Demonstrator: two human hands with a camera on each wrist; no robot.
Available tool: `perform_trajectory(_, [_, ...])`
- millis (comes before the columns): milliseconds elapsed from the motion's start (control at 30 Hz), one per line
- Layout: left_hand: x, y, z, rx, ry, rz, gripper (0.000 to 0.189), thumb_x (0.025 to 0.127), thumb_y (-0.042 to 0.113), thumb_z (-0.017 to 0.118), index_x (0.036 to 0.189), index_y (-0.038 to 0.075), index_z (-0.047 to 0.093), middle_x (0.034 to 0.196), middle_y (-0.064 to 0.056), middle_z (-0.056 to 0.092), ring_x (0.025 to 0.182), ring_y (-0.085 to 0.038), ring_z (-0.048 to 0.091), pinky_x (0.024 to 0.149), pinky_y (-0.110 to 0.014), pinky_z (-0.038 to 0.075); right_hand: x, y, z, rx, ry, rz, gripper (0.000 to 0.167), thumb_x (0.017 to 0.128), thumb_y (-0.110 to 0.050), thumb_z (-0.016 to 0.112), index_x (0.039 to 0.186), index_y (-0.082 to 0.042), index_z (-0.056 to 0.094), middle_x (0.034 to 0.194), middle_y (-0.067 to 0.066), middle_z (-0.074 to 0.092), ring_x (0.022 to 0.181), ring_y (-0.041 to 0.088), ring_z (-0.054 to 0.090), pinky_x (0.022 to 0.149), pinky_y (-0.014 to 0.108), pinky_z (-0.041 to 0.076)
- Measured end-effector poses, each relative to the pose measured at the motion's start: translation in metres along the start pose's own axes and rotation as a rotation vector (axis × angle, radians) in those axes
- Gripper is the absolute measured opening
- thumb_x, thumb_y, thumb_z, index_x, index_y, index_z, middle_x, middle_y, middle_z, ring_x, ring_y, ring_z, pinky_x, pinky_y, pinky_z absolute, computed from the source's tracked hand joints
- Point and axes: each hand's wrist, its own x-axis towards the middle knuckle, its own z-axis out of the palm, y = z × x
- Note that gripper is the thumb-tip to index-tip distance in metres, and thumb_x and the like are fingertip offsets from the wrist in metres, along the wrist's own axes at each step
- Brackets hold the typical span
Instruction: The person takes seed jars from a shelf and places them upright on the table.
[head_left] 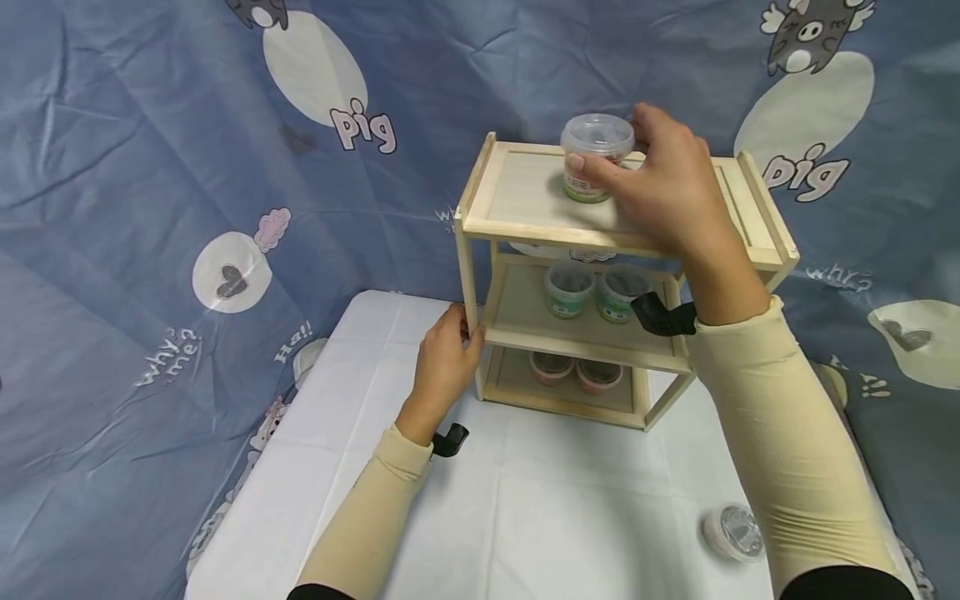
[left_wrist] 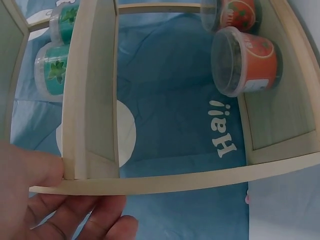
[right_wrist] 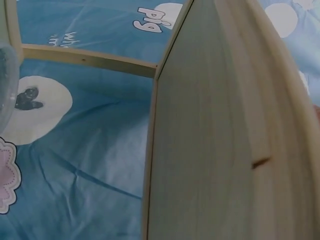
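Observation:
My right hand [head_left: 671,179] grips a small clear-lidded plastic tub [head_left: 592,179] with a green base, thumb on its near side. The tub is upright at the top board of a pale wooden three-tier rack [head_left: 517,196]. Lower down, my left hand [head_left: 442,358] holds the rack's left front post, with the thumb [left_wrist: 42,167] on one side and the fingers on the other in the left wrist view. In the right wrist view the underside of the top board [right_wrist: 195,140] fills the right half and hides the gripped tub.
Two green-labelled tubs [head_left: 568,292] stand side by side on the middle tier. On the bottom tier are two red-labelled tubs [left_wrist: 260,62]. Another lidded tub [head_left: 733,532] lies on the white table [head_left: 562,508] near my right forearm. Blue printed cloth [head_left: 187,150] hangs behind the rack.

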Motion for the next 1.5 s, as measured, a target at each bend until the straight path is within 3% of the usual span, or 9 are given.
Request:
perform_trajectory(200, [0.0, -0.001, -0.002, 0.006, -0.008, 0.001, 0.018, 0.102, 0.015, 0.068, 0.113, 0.002, 0.062, 0.101, -0.012, 0.069, 0.092, -0.028, 0.07, 0.074, -0.045, 0.058, 0.005, 0.002, 0.004, 0.042, 0.005, 0.009, 0.081, 0.088, -0.059, 0.078, 0.148, -0.01, 0.056, 0.139, 0.009, 0.066, 0.131, 0.021, 0.059, 0.11, 0.037, 0.042])
perform_trajectory(400, [0.001, 0.0, -0.001, -0.002, -0.009, 0.016, 0.017, 0.102, 0.013, 0.068, 0.114, 0.002, 0.062, 0.101, -0.012, 0.069, 0.091, -0.028, 0.07, 0.073, -0.044, 0.059, 0.005, 0.005, 0.005, 0.071, 0.024, -0.008, 0.073, 0.089, -0.054, 0.08, 0.144, -0.009, 0.063, 0.126, 0.011, 0.072, 0.102, 0.015, 0.064, 0.083, 0.022, 0.045])
perform_trajectory(500, [0.001, 0.0, 0.0, -0.007, -0.011, 0.018, 0.017, 0.102, 0.012, 0.069, 0.114, 0.002, 0.062, 0.101, -0.012, 0.069, 0.092, -0.028, 0.07, 0.073, -0.044, 0.059, 0.005, 0.006, 0.005, 0.068, 0.036, -0.011, 0.072, 0.089, -0.053, 0.08, 0.142, -0.008, 0.064, 0.123, 0.012, 0.073, 0.095, 0.014, 0.063, 0.077, 0.021, 0.043])
perform_trajectory(800, [0.001, 0.0, -0.001, -0.006, -0.022, 0.013, 0.017, 0.102, 0.013, 0.069, 0.114, 0.002, 0.062, 0.102, -0.012, 0.069, 0.092, -0.028, 0.071, 0.075, -0.044, 0.059, 0.0, 0.006, 0.0, 0.14, 0.049, -0.006, 0.068, 0.088, -0.05, 0.083, 0.14, -0.009, 0.067, 0.122, 0.011, 0.073, 0.096, 0.009, 0.066, 0.08, 0.019, 0.047])
perform_trajectory(1100, [0.001, 0.002, -0.002, -0.014, -0.016, 0.019, 0.015, 0.101, 0.013, 0.07, 0.111, 0.003, 0.063, 0.101, -0.011, 0.069, 0.092, -0.028, 0.07, 0.076, -0.047, 0.058, -0.006, 0.004, -0.01, 0.225, 0.124, -0.054, 0.06, 0.087, -0.04, 0.086, 0.135, -0.008, 0.069, 0.116, 0.009, 0.075, 0.095, 0.003, 0.071, 0.081, 0.016, 0.051])
perform_trajectory(1500, [0.002, 0.0, -0.002, -0.016, -0.013, 0.027, 0.013, 0.101, 0.012, 0.069, 0.11, 0.003, 0.063, 0.1, -0.011, 0.068, 0.091, -0.029, 0.069, 0.074, -0.047, 0.058, -0.032, 0.0, -0.029, 0.259, 0.165, -0.133, 0.059, 0.087, -0.027, 0.089, 0.137, -0.007, 0.066, 0.118, 0.011, 0.072, 0.106, 0.007, 0.07, 0.091, 0.02, 0.053])
